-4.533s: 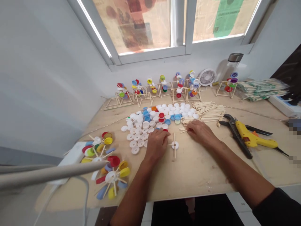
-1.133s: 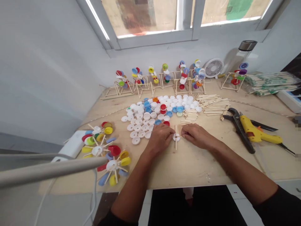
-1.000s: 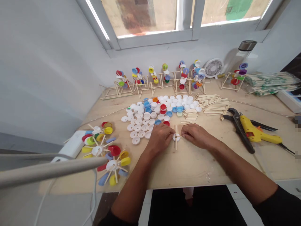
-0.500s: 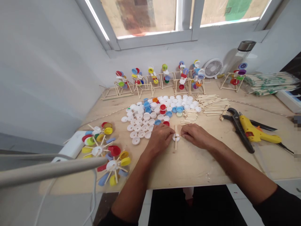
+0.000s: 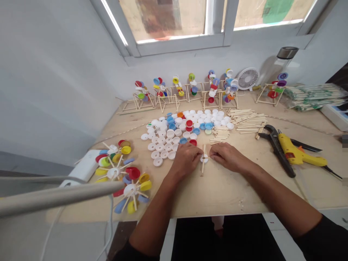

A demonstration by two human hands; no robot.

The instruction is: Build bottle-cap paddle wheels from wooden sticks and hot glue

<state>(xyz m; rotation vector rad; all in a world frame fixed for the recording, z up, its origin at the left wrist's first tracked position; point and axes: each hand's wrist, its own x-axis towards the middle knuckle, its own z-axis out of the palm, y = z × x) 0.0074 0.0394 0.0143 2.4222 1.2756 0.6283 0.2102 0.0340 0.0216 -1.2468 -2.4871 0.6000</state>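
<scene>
A white bottle cap (image 5: 204,158) lies on the plywood table (image 5: 225,192) with a thin wooden stick (image 5: 202,170) running upright across it. My left hand (image 5: 186,159) presses in from the left against the stick and cap. My right hand (image 5: 227,157) comes in from the right, its fingertips at the cap's edge. The fingers hide part of the cap, so the grip is hard to see. A heap of mostly white bottle caps (image 5: 163,145) lies just beyond my left hand, and a small stack of short sticks (image 5: 219,135) lies beyond my right.
Farther right lie more sticks (image 5: 246,121), black-handled pliers (image 5: 277,150) and a yellow glue gun (image 5: 297,157). Colourful cap pinwheels (image 5: 130,190) lie at left, beside a white power strip (image 5: 83,168). Stick-framed cap windmills (image 5: 179,92) line the back. A grey pole (image 5: 54,197) crosses the foreground.
Since the oldest frame, both hands have closed in on the cap and stick from either side. Over the last second they have barely moved, and the view has shifted slightly.
</scene>
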